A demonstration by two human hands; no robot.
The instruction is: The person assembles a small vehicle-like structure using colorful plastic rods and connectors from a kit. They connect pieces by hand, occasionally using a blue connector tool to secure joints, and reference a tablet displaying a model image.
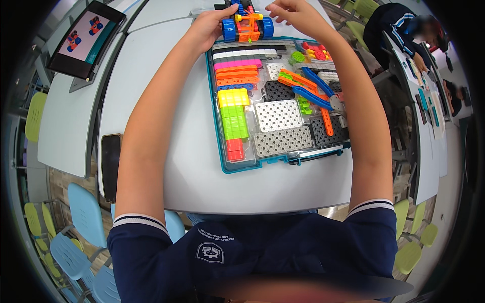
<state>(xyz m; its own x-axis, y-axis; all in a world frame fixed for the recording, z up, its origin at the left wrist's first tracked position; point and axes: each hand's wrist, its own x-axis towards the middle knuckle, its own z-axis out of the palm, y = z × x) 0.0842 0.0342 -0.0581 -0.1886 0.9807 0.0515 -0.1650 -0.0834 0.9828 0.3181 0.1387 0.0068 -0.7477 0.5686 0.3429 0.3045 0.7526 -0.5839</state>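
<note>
At the far edge of the table, my left hand [208, 26] grips the left side of a toy vehicle [247, 31]. The vehicle is built of plastic parts, with blue wheels, an orange frame, yellow connectors and black pieces. Its far end is cut off by the top of the picture. My right hand [293, 16] hovers just right of it, fingers loosely bent and apart, with nothing seen in them. Below both hands lies a teal-edged parts tray [218, 132]. Blue and orange linked beams [312, 91] rest across its right half.
The tray holds yellow blocks [233, 97], green blocks [234, 122], and a white perforated plate [278, 115]. A phone [110, 161] lies at the table's left edge. Far left, a tablet [87, 40] shows model pictures. Another person [399, 33] sits at a table on the right.
</note>
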